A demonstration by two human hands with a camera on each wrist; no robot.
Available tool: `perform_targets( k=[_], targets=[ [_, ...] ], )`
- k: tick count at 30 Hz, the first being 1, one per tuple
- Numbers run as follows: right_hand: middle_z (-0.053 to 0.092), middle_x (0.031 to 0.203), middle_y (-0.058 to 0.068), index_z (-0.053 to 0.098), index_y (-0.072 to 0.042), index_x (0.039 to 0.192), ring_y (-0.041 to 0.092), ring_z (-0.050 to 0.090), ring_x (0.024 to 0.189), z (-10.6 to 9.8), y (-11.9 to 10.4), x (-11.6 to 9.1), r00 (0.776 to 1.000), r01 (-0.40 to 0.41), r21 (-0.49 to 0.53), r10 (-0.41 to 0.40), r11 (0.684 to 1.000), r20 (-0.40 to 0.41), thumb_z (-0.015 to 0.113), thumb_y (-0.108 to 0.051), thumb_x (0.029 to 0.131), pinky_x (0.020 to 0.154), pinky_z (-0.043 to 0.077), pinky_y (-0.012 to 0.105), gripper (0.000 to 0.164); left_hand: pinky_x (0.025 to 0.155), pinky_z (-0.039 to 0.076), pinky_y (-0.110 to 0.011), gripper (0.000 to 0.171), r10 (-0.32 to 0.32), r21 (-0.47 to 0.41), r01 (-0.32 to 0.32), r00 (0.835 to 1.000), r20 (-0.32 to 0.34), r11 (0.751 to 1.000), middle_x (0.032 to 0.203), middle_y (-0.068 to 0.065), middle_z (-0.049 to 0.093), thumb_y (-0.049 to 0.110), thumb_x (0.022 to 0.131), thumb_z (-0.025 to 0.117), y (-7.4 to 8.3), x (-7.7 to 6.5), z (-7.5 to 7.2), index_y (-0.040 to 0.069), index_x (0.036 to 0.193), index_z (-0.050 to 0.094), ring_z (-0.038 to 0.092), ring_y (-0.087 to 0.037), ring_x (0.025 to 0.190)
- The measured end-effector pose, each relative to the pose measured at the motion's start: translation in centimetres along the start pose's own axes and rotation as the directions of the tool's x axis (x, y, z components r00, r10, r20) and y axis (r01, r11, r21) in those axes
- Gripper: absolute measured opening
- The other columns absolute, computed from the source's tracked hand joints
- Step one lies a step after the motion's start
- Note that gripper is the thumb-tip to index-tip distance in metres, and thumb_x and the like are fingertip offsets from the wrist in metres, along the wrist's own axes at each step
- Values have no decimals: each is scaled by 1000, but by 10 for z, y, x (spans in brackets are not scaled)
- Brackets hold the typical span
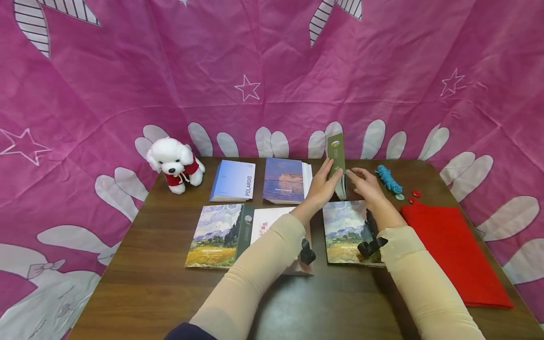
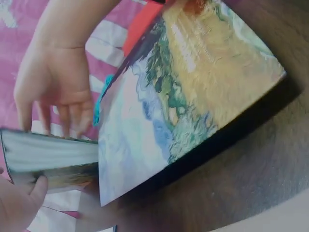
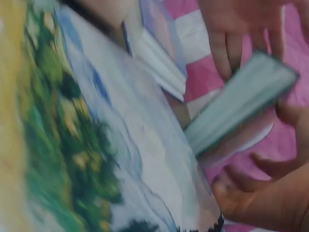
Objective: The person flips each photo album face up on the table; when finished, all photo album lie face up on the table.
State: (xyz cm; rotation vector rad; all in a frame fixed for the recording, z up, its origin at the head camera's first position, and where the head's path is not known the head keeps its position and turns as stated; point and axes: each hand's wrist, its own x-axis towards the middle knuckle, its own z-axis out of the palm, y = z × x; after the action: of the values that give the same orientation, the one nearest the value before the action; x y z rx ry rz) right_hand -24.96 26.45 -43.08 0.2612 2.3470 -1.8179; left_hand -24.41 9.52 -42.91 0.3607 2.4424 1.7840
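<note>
A green-spined photo album (image 1: 336, 150) stands upright near the back edge of the table, its page edges (image 2: 53, 153) showing in the left wrist view. My left hand (image 1: 319, 188) grips it from the left, the thumb (image 2: 39, 186) pressed along its side. On the other side is my right hand (image 1: 368, 185), fingers loosely bent and spread, fingertips right at the cover. Below both hands, a photo album with a painted landscape cover (image 1: 346, 231) lies flat; it fills much of the right wrist view.
Left of the hands lie a blue seascape album (image 1: 282, 179), a POLAROID album (image 1: 233, 179), another landscape album (image 1: 216, 233) and a white-covered one (image 1: 263, 219). A plush dog (image 1: 174, 163) sits back left. Blue cord (image 1: 387, 178), red discs (image 1: 416, 193) and red cloth (image 1: 456, 255) lie right.
</note>
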Motion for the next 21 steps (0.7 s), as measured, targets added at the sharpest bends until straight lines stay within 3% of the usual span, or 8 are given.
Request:
perform_targets(
  k=[3, 7, 13, 16, 21],
  targets=[
    [17, 165, 25, 17, -3, 161, 45, 22, 148, -4, 2, 5, 996, -42, -194, 58, 980, 73, 47, -64, 99, 118, 25, 62, 92, 123, 23, -41, 64, 7, 9, -7, 1000, 19, 1000, 167, 5, 22, 52, 106, 40, -3, 1, -3, 17, 159, 34, 22, -20, 152],
    [8, 165, 28, 7, -1, 162, 48, 16, 149, -13, 7, 6, 984, -79, -330, 126, 941, 124, 44, -71, 96, 116, 23, 67, 102, 122, 25, -46, 67, -77, 22, 75, 993, 85, 997, 167, 4, 24, 59, 105, 36, -14, 0, -5, 20, 160, 33, 23, -22, 152],
    [6, 166, 28, 4, -1, 162, 51, 16, 148, -24, 17, 0, 987, -95, -376, 137, 922, 89, 46, -63, 100, 114, 23, 70, 96, 117, 32, -52, 78, -179, 58, 172, 973, 145, 983, 161, -5, 38, 68, 101, 32, -25, -2, -4, 18, 161, 29, 36, -29, 146],
    [8, 166, 27, 6, -3, 162, 51, 18, 148, -27, 19, -3, 990, -88, -376, 124, 922, 73, 46, -62, 101, 113, 24, 71, 94, 115, 35, -54, 81, -178, 52, 172, 973, 148, 984, 159, -7, 41, 70, 99, 35, -25, -1, -6, 18, 161, 30, 40, -31, 144],
    [10, 165, 28, 11, -1, 162, 52, 21, 146, -34, 21, -7, 993, -63, -365, 96, 929, 72, 47, -58, 102, 112, 23, 72, 90, 118, 31, -54, 78, -162, 33, 159, 975, 154, 987, 162, -4, 36, 66, 100, 38, -25, 0, -10, 18, 161, 30, 33, -31, 148]
  ],
)
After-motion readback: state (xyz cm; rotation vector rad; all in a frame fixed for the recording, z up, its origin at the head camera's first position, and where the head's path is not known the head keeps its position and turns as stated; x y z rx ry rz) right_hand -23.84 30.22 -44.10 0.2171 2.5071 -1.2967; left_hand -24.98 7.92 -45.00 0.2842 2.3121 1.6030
